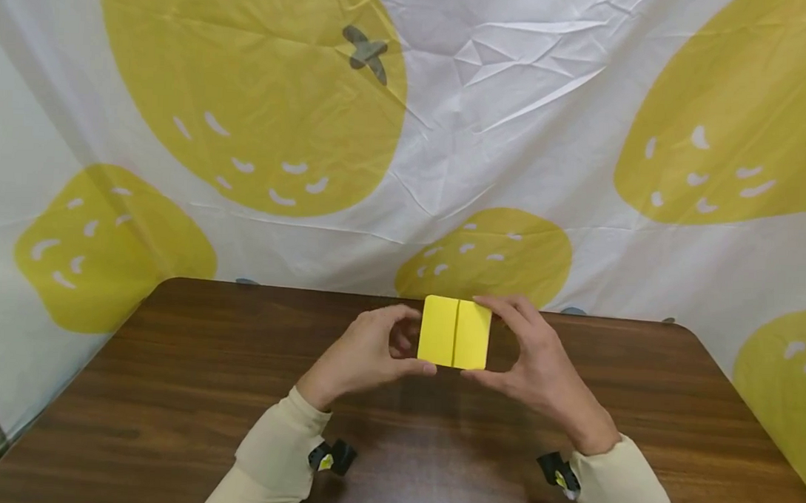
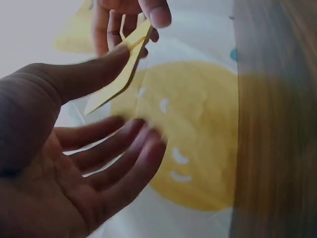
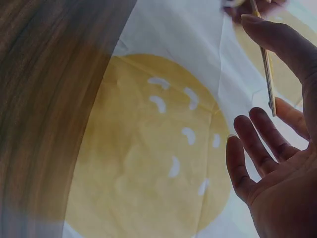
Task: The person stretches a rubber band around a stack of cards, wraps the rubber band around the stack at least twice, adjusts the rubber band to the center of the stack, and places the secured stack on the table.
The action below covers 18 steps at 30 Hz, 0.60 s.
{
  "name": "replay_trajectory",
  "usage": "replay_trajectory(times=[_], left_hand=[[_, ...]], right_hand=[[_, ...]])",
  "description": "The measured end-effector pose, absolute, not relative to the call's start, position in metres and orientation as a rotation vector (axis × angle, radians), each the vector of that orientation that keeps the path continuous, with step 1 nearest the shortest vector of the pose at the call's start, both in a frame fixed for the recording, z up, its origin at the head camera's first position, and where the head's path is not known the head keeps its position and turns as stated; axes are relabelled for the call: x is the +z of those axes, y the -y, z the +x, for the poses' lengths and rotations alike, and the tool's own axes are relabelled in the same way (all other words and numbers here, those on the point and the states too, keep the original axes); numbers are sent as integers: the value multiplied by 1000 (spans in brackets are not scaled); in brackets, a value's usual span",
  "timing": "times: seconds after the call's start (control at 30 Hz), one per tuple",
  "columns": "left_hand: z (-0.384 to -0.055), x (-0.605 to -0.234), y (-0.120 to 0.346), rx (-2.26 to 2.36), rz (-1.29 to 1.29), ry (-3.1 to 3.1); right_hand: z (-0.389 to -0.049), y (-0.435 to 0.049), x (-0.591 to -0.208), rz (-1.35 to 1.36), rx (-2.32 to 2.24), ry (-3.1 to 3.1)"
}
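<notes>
A thin yellow square plate (image 1: pixel 437 331), with rounded corners and a dark seam down its middle, is held up above the table's far part. My right hand (image 1: pixel 548 367) pinches its right side, thumb at the lower edge and index finger at the upper. On the left, the thumb of my left hand (image 1: pixel 366 350) touches or nearly touches the lower edge. The left wrist view shows that hand's other fingers loosely bent and blurred, apart from the plate (image 2: pixel 111 89). Seen almost edge-on in the right wrist view, the plate (image 3: pixel 268 74) looks thin and layered.
Below the hands spreads a dark brown wooden table (image 1: pixel 171 391) with rounded far corners. A white cloth (image 1: pixel 500 136) printed with yellow fruit hangs right behind its far edge. Small black devices, one (image 1: pixel 332 456) by the left cuff and another (image 1: pixel 559 473) by the right, sit at the wrists.
</notes>
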<state>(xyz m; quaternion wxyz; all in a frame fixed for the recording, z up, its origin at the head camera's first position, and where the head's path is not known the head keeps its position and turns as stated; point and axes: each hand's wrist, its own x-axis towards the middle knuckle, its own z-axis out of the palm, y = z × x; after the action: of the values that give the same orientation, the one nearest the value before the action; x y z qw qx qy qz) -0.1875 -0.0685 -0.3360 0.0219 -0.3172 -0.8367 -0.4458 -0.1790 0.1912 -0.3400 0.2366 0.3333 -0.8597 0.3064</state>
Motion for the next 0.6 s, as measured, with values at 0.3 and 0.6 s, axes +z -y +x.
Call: replay_trajectory(times=[0.3,0.6], left_hand=[[-186,-334,70,-718,-959,2467],[-192,-346,72,-614,-922,2578]], right_hand=[[-180,-189,-347,922,898,2404],[-182,-187,-356,825,871,2643]])
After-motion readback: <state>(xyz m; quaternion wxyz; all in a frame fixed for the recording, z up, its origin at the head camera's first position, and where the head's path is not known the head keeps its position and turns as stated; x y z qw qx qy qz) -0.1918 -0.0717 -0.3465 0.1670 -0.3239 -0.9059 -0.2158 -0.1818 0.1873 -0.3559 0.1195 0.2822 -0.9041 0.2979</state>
